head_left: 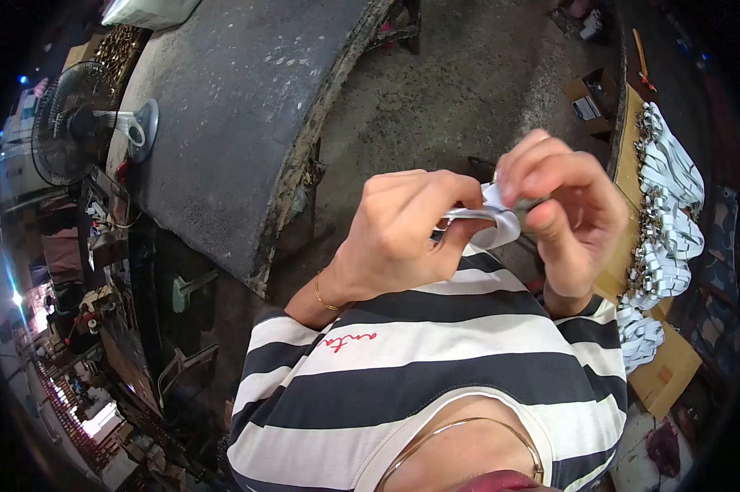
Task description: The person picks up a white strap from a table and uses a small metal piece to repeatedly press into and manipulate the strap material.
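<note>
Holding a white strap (pixel 501 229) just off centre toward two o'clock, the left hand (pixel 411 230) has its thumb and forefinger closed on one part of it. The strap bends into a loop between the hands. The right hand (pixel 568 215) sits at two o'clock of the left, fingers curled at the strap's upper end, thumb apart from them; blur hides whether it grips. A pile of white straps (pixel 668 189) with metal pieces lies on cardboard (pixel 623 184) at three o'clock. A fan (pixel 83 123) stands at ten o'clock, beside a dark table (pixel 230 107).
</note>
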